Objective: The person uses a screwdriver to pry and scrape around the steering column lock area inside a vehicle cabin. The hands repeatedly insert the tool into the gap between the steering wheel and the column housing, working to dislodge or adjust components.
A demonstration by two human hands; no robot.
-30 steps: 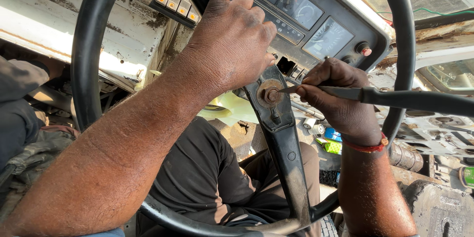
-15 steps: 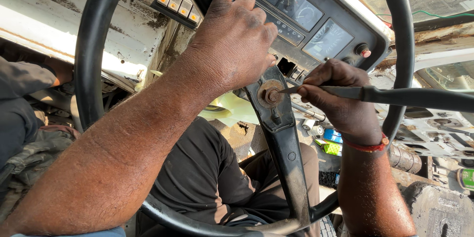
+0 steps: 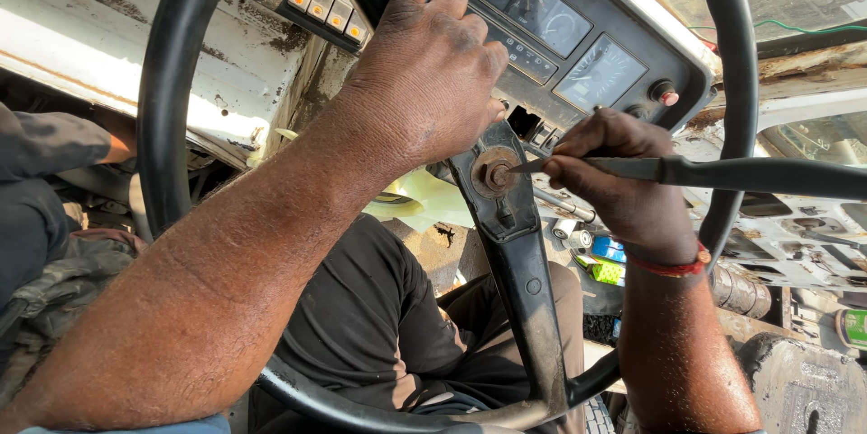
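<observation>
— Head view first: what am I seeing in the right hand (image 3: 623,186)?

— I'm watching it pinch a long dark tool (image 3: 722,172), fingers clenched around the shaft near the tip. The tool's long axis is lying almost level across the picture, its handle running off the right edge and its thin point aiming left at the rusty centre nut (image 3: 495,172) of the steering wheel (image 3: 172,109).

— Is the point touching the nut?

— It's sitting right at the nut's edge (I cannot tell whether it is actually in contact). The shaft is looking black and slim, tapering to a pale metal tip.

— And the left hand (image 3: 429,82)?

— I'm seeing it wrapped tight over the wheel's upper spoke, just above the hub, with its forearm crossing the picture from the lower left. The lower spoke (image 3: 524,298) is running down from the hub, scuffed and dusty.

— Anything holding things?

— The instrument panel (image 3: 560,28) is housing round gauges behind the wheel, and small coloured cans (image 3: 601,258) are lying on the floor beneath the right wrist, which is wearing a red band (image 3: 673,267).
</observation>
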